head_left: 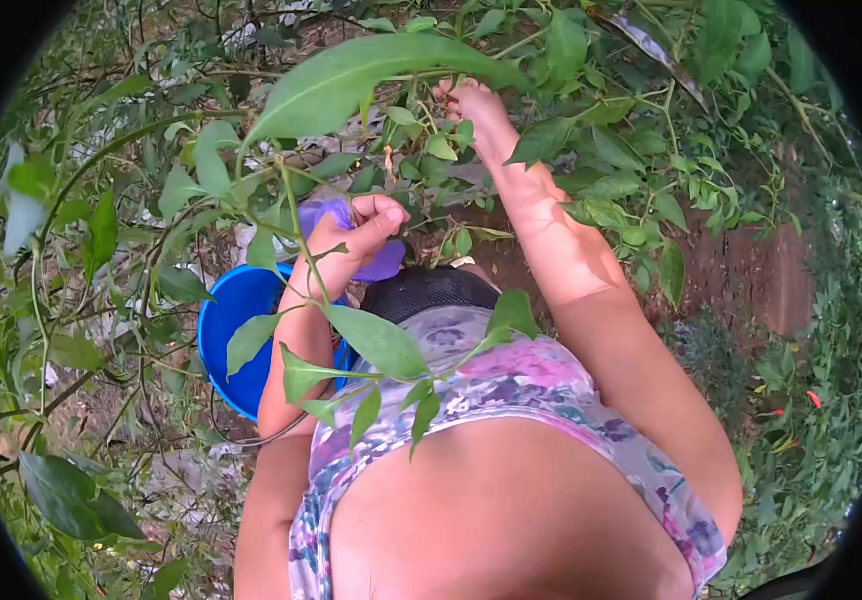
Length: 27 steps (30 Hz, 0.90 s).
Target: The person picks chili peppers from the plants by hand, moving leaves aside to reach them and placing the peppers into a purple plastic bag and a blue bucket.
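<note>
My left hand [366, 232] is closed, thumb against the curled fingers. Thin purple material, like a plastic bag [383, 264], shows on both sides of this hand and appears gripped in it; the hidden fingers leave the hold partly unseen. My right hand [468, 102] is stretched forward into the leafy plant [441, 147], its fingers bent together among stems. What they pinch is too small and too covered by foliage to make out. Beside my left forearm is a blue bucket [236, 325], with its thin handle curving near the elbow.
A large leaf [371, 78] and a leafy branch [376, 340] hang close to the camera, crossing in front of my left arm. Dense greenery surrounds both sides. Bare brown soil [751, 265] lies to the right, and small red fruits [813, 398] show among leaves there.
</note>
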Tool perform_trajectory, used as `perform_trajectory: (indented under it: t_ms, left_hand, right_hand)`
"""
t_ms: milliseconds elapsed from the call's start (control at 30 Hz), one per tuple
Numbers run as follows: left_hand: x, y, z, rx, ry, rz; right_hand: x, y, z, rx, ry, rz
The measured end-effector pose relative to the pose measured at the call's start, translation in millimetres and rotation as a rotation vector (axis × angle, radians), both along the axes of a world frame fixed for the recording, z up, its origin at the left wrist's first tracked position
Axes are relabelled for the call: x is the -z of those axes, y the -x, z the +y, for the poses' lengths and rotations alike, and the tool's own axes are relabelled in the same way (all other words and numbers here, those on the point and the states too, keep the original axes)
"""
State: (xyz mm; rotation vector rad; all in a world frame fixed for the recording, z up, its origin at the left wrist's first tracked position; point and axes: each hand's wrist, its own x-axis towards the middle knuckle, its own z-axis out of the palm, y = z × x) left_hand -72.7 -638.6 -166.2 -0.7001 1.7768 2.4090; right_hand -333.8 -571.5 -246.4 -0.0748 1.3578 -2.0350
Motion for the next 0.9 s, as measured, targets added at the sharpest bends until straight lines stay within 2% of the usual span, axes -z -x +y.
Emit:
perform_trajectory:
  t_ms: [200,300,333,367,433,500,567,667,700,800,833,900]
  left_hand:
    - [8.5,-4.9,-2.5,-0.010,-0.043,-0.036]
    - [10.0,-4.2,-5.4,-0.003,-0.044,-0.034]
    - [11.6,-3.8,-7.3,-0.002,-0.059,-0.027]
    - [12.7,-3.5,-7.2,-0.003,-0.075,-0.019]
    - [11.0,-3.8,-5.0,-0.021,-0.050,-0.031]
    - [9.7,-4.7,-4.6,-0.010,-0.049,-0.023]
    - [8.3,-1.1,-0.4,0.022,-0.027,-0.024]
    - [13.8,4.8,4.7,0.075,0.018,-0.052]
    - [17.9,8.2,4.6,0.123,-0.044,-0.031]
    - [22.9,20.4,18.3,0.167,0.020,0.015]
    - [24.2,22.9,22.5,0.195,-0.089,0.008]
    - [16.6,24.8,31.0,0.212,-0.133,0.064]
  right_hand:
    - [3.3,-0.6,5.4,0.049,-0.071,0.115]
    - [5.1,0.9,10.7,-0.060,-0.019,0.235]
    - [-7.6,1.2,16.5,-0.199,-0.027,0.272]
    - [-4.1,-1.0,19.2,-0.191,-0.029,0.266]
    - [0.4,-8.2,20.4,-0.156,0.173,0.116]
    - [1.3,-17.2,34.5,-0.172,0.173,0.063]
    - [-2.7,-29.6,54.5,-0.410,0.502,-0.268]
    - [-41.6,-71.9,76.2,-0.189,0.262,-0.254]
    - [-54.4,-84.4,82.6,-0.139,0.174,-0.220]
    - [-88.5,-117.1,92.9,-0.283,0.184,-0.161]
    - [-98.1,-127.4,91.0,-0.321,0.163,-0.125]
    - [-110.8,-145.5,80.9,-0.503,0.041,0.138]
